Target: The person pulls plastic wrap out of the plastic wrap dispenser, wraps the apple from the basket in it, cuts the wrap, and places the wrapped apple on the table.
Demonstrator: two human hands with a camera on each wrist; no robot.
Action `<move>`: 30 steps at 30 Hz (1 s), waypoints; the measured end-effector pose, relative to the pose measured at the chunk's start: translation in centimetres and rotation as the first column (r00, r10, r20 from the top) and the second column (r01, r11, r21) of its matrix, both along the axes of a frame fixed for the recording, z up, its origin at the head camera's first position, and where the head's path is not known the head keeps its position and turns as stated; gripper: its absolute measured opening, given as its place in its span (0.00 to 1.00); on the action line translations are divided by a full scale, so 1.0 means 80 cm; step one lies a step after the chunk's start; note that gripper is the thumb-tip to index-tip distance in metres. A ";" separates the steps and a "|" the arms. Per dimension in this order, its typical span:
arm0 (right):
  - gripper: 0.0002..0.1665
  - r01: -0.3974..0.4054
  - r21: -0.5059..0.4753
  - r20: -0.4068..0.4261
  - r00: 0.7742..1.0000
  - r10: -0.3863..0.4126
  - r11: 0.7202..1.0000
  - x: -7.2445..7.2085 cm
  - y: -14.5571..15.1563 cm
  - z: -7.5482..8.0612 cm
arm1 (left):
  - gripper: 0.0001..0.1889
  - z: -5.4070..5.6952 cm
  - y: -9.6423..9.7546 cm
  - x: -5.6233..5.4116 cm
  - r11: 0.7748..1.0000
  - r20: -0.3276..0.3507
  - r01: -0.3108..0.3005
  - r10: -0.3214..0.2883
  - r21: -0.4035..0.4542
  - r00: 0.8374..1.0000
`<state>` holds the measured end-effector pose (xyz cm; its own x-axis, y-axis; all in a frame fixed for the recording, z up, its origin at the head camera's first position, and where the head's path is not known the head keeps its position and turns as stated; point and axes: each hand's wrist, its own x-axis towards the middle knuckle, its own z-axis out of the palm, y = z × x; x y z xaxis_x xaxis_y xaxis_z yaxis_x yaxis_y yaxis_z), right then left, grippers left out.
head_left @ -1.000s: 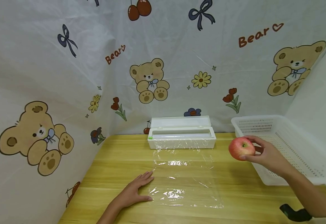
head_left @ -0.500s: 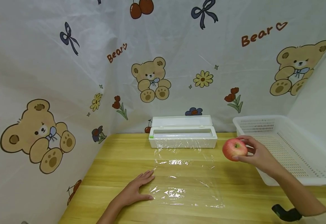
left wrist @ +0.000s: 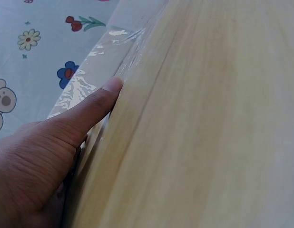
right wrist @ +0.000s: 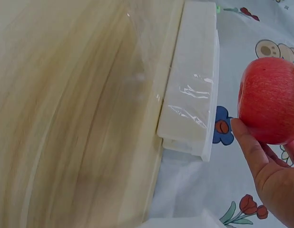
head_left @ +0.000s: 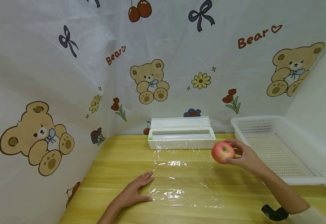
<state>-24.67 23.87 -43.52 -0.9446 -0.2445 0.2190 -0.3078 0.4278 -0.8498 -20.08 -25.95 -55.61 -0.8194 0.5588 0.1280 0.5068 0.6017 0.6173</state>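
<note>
A red apple (head_left: 223, 152) is held above the table by my right hand (head_left: 245, 157), thumb and fingers gripping its right side. The right wrist view shows the same apple (right wrist: 269, 100) between the thumb and the fingers. Clear plastic wrap (head_left: 185, 186) lies flat on the wood, running out from a white dispenser box (head_left: 182, 143) whose lid stands up at the back. At the left edge of the wrap rests my left hand (head_left: 133, 191), fingers spread. In the left wrist view its thumb (left wrist: 102, 99) touches the film's edge.
On the right stands a white perforated basket (head_left: 277, 149), partly behind the right forearm. A cloth printed with bears (head_left: 150, 81) hangs behind and to the left of the wooden table (head_left: 118, 155). A black strap piece (head_left: 275, 213) is at the right wrist.
My right hand has carried the apple leftward, away from the basket and to the right edge of the wrap. The left hand has stayed in place on the table.
</note>
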 end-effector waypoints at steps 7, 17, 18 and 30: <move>0.42 -0.045 -0.007 -0.030 0.999 0.045 0.999 -0.001 -0.020 -0.009 | 0.47 -0.002 0.001 0.001 1.000 0.001 0.004 -0.004 0.004 1.000; 0.42 -0.098 -0.033 -0.002 0.995 0.098 0.995 -0.005 -0.054 -0.014 | 0.47 0.001 -0.001 0.002 1.000 -0.003 0.003 -0.003 0.003 1.000; 0.42 -0.104 -0.033 0.002 0.995 0.104 0.994 -0.006 -0.058 -0.015 | 0.47 0.001 -0.001 0.002 1.000 -0.004 0.002 -0.002 0.004 1.000; 0.44 -0.176 -0.038 0.025 0.984 0.177 0.984 -0.021 -0.100 -0.034 | 0.47 0.003 0.000 0.000 1.000 0.009 0.009 -0.009 0.000 1.000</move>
<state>-26.32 15.85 -46.27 -0.8933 -0.4003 0.2043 -0.3512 0.3381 -0.8731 -20.05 -25.95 -55.39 -0.8153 0.5662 0.1210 0.5068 0.5968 0.6220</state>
